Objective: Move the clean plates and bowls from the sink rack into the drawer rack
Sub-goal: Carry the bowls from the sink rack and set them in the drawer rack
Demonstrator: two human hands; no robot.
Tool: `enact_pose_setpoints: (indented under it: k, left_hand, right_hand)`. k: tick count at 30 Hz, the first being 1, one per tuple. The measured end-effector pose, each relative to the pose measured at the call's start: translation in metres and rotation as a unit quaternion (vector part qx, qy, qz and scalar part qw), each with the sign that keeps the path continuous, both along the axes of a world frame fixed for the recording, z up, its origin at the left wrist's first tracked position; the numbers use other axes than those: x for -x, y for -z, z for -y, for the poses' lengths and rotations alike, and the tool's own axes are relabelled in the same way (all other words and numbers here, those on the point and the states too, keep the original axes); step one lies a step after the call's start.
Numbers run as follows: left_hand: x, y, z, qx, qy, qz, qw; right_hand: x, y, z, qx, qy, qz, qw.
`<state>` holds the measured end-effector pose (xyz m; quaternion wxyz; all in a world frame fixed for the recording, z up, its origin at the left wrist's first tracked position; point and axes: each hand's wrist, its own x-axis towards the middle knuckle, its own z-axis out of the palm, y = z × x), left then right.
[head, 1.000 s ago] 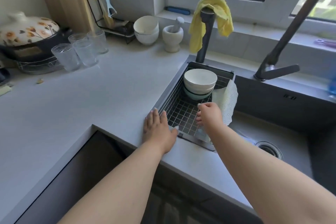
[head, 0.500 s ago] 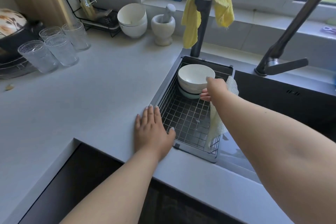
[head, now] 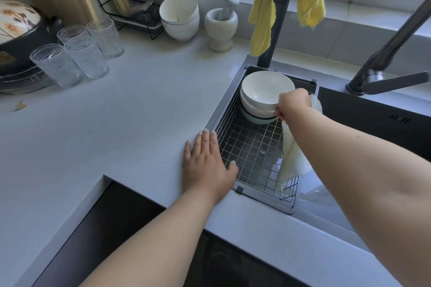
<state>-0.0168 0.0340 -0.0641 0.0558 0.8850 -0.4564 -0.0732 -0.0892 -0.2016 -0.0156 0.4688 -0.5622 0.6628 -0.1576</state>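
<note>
A stack of bowls (head: pixel 263 91), white ones on a pale green one, stands in the far end of the wire sink rack (head: pixel 251 147). My right hand (head: pixel 292 103) closes on the right rim of the stack, with the thumb over the top bowl's edge and the fingers under a lower rim. My left hand (head: pixel 207 165) lies flat with fingers apart on the counter at the rack's left edge, holding nothing. The drawer rack is out of view.
A pale mesh cloth (head: pixel 291 158) hangs over the rack's right side. A yellow cloth (head: pixel 263 18) drapes a black tap post behind the rack. Several glasses (head: pixel 77 53), two white bowls (head: pixel 180 16) and a mortar (head: pixel 221 28) stand on the counter. The dark sink (head: pixel 373 123) lies right.
My right hand moved from the rack's near end up to the bowls and gripped the stack's right rim. The view shifted closer and to the right. My left hand stayed flat on the counter.
</note>
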Motion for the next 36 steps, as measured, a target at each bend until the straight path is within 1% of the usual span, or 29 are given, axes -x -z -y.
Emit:
enact_pose_setpoints:
  k: [3, 6, 8, 10, 12, 13, 14, 15, 16, 18, 19, 20, 23, 26, 27, 30, 33, 34, 36]
  left_hand:
    - [-0.001, 0.000, 0.000, 0.004, -0.001, -0.004, 1.000]
    - [-0.001, 0.001, 0.000, 0.013, -0.004, -0.005, 1.000]
    - [-0.002, 0.001, 0.001, 0.028, -0.004, -0.010, 1.000]
    - [-0.006, 0.002, 0.002, 0.062, -0.001, -0.024, 0.998]
    - [-0.011, 0.000, 0.001, 0.127, -0.003, -0.075, 0.989]
    - [-0.014, -0.001, 0.000, 0.162, -0.012, -0.126, 0.979]
    - [-0.016, -0.003, -0.002, 0.195, -0.024, -0.189, 0.962]
    - [-0.018, -0.006, -0.004, 0.226, -0.043, -0.259, 0.938]
    - [-0.021, -0.011, -0.005, 0.255, -0.069, -0.333, 0.905]
    - [-0.025, -0.024, -0.008, 0.318, -0.135, -0.461, 0.817]
    - [-0.026, -0.030, -0.011, 0.349, -0.165, -0.498, 0.776]
    - [-0.026, -0.035, -0.015, 0.373, -0.189, -0.516, 0.748]
    - [-0.020, -0.041, -0.034, 0.425, -0.229, -0.537, 0.692]
    - [-0.013, -0.047, -0.055, 0.454, -0.248, -0.594, 0.616]
    - [-0.011, -0.051, -0.063, 0.454, -0.248, -0.614, 0.596]
    - [-0.008, -0.064, -0.090, 0.433, -0.251, -0.650, 0.572]
    - [-0.010, -0.072, -0.126, 0.451, -0.275, -0.647, 0.550]
    - [-0.010, -0.076, -0.140, 0.463, -0.290, -0.643, 0.537]
    - [-0.010, -0.082, -0.167, 0.494, -0.310, -0.644, 0.494]
  right_hand:
    - [0.003, -0.012, -0.006, 0.055, 0.020, -0.015, 0.998]
    - [0.011, -0.020, -0.014, 0.089, -0.004, -0.024, 0.996]
    - [0.020, -0.022, -0.026, 0.103, -0.010, -0.016, 0.995]
    - [0.027, -0.023, -0.040, 0.111, 0.000, 0.007, 0.994]
    - [0.034, -0.023, -0.056, 0.114, 0.003, 0.025, 0.993]
    - [0.037, -0.023, -0.065, 0.113, -0.001, 0.032, 0.993]
    - [0.039, -0.023, -0.074, 0.115, -0.008, 0.038, 0.993]
    - [0.041, -0.024, -0.083, 0.116, -0.017, 0.045, 0.992]
    - [0.043, -0.024, -0.092, 0.118, -0.028, 0.051, 0.991]
    - [0.044, -0.027, -0.111, 0.117, -0.050, 0.065, 0.990]
    - [0.044, -0.029, -0.121, 0.116, -0.059, 0.074, 0.989]
    - [0.043, -0.029, -0.131, 0.113, -0.069, 0.084, 0.988]
    - [0.039, -0.032, -0.161, 0.107, -0.095, 0.106, 0.984]
    - [0.031, -0.036, -0.191, 0.102, -0.123, 0.115, 0.980]
    - [0.028, -0.038, -0.201, 0.096, -0.131, 0.123, 0.979]
    - [0.022, -0.042, -0.231, 0.085, -0.164, 0.142, 0.972]
    - [0.016, -0.047, -0.262, 0.067, -0.194, 0.176, 0.963]
    - [0.014, -0.048, -0.273, 0.056, -0.198, 0.191, 0.960]
    - [0.009, -0.049, -0.294, 0.032, -0.205, 0.218, 0.954]
